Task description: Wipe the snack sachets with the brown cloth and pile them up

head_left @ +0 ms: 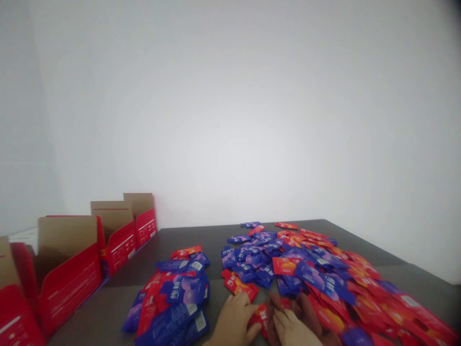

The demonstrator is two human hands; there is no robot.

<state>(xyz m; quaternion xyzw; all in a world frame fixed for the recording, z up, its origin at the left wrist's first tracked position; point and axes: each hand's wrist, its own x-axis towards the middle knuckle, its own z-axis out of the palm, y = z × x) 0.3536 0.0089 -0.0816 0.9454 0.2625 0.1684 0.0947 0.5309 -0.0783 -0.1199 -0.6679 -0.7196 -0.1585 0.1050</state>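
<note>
My left hand [235, 321] lies low in the middle of the view, thumb apart from the fingers. Its fingertips reach a red sachet [242, 287] with an orange fruit print at the pile's near edge. Beside it, my right hand [293, 330] has its fingers close together against a soft-looking brown thing [307, 310], whose kind I cannot make out. Between the hands, another red sachet [260, 318] is partly covered. Purple-blue sachets [252, 257] and red ones [374, 307] form a large loose pile ahead and to the right.
A smaller stack of mixed sachets [183, 290] lies on the dark table [115, 302] left of my hands. Several red cartons with brown inner flaps, such as this open box [74, 274], stand in a row along the left edge. A white wall [230, 120] rises behind.
</note>
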